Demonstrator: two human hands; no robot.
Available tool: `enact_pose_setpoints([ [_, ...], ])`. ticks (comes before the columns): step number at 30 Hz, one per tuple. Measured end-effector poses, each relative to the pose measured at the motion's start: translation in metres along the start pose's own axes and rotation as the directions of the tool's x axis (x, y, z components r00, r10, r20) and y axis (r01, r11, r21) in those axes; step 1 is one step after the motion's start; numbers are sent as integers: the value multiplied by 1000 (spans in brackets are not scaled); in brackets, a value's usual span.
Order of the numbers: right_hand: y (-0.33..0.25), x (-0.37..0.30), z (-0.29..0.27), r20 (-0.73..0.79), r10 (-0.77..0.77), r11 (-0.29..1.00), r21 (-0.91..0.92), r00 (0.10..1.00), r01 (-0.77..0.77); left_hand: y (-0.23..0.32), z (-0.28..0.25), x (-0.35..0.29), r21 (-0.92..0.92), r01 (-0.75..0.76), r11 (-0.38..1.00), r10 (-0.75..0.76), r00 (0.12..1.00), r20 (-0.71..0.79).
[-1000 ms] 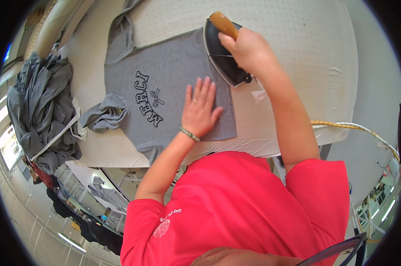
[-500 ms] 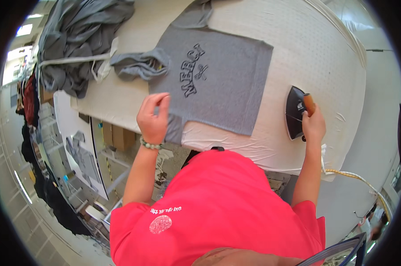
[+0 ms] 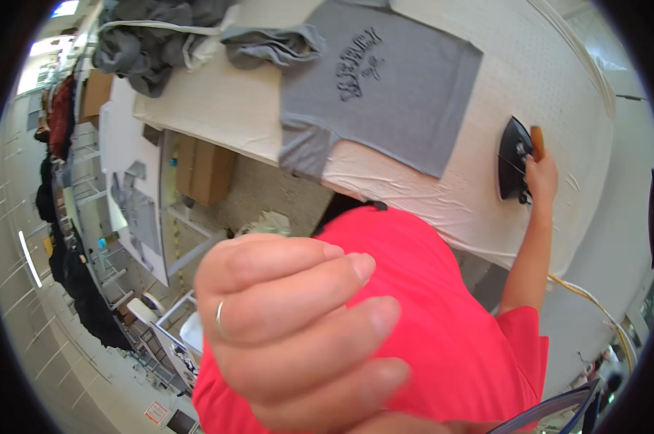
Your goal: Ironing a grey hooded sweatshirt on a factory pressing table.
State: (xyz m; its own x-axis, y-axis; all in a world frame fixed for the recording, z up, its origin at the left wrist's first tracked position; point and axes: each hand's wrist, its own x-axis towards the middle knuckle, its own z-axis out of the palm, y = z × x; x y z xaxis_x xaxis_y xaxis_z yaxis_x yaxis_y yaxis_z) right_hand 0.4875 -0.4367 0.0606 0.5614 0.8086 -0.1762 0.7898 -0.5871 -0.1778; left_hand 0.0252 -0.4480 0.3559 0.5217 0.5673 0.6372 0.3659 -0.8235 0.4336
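Note:
My right hand grips the orange-brown handle of a black iron, which rests on the white-covered ironing table to the right of a grey hooded sweatshirt. The garment lies flat, dark lettering up, with its hood toward the left and one sleeve reaching the near table edge. Close to the camera, large and slightly blurred, my left hand is raised over my red shirt. Its fingers are curled together, a ring on one of them, and nothing shows in them; the palm is hidden.
A pile of grey garments lies at the table's far left. Below its left edge stands a cardboard box. A white side table holds grey cloth pieces. A hose or cord runs down at the right.
My left hand has come up from beside the sweatshirt toward the camera. The view has shifted, so the table appears higher and further right. My right hand keeps hold of the iron.

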Motion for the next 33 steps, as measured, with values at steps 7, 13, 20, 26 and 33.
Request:
enact_pose_setpoints([
  [7, 9, -7, -6, -10, -46, 993, 113, 999, 47, 22, 41, 22, -351, -490, 798, -200, 334, -921],
  [13, 1, -9, 1, 0, -50, 996, 68, 999, 50, 58, 51, 22, -430, -763, 482, -385, 257, -887],
  [20, -6, -2, -5, 26, -2, 998, 61, 1000, 0, 56, 58, 24, -286, -956, 67, -347, 246, -905],
  [26, -1, 3, -1, 30, -13, 997, 77, 999, 11, 56, 57, 17, -538, -830, 147, -462, 423, -780],
  [33, 0, 1, -1, 11, -29, 996, 82, 1000, 28, 63, 56, 13, -584, -794, 168, -502, 441, -744],
])
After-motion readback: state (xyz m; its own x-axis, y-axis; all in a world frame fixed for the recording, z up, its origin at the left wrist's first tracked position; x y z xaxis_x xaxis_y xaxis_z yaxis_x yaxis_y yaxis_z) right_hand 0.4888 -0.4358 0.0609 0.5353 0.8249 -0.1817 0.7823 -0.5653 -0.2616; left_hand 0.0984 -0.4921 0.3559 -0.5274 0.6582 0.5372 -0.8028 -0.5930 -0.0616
